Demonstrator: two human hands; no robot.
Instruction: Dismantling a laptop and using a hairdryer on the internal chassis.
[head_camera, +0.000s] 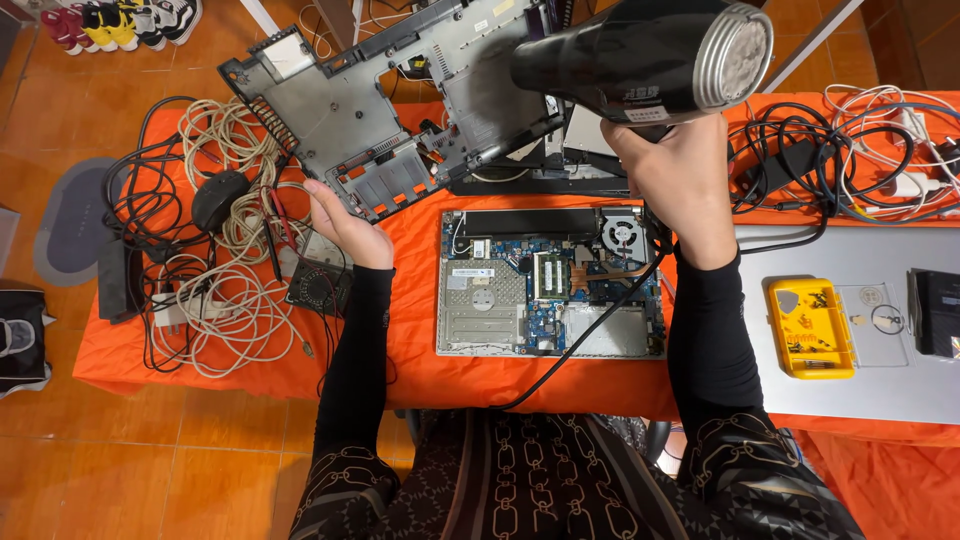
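Note:
My right hand (668, 170) grips the handle of a black hair dryer (640, 58), held up near the camera with its silver rear grille pointing right. Its black cord (600, 318) hangs down across the table. My left hand (345, 228) holds the lower edge of a grey laptop bottom cover (370, 115), lifted and tilted above the table. Below and between my hands lies the opened laptop base (550, 282) with its circuit board, memory sticks and fan exposed, on the orange tablecloth (410, 300).
Tangled white and black cables (215, 250) and a multimeter (318, 283) lie left. A closed silver laptop (850, 380) at right carries a yellow screwdriver-bit case (810, 328) and a black box (938, 312). More cables and chargers (850, 150) are at back right. Shoes (120, 22) stand on the tiled floor.

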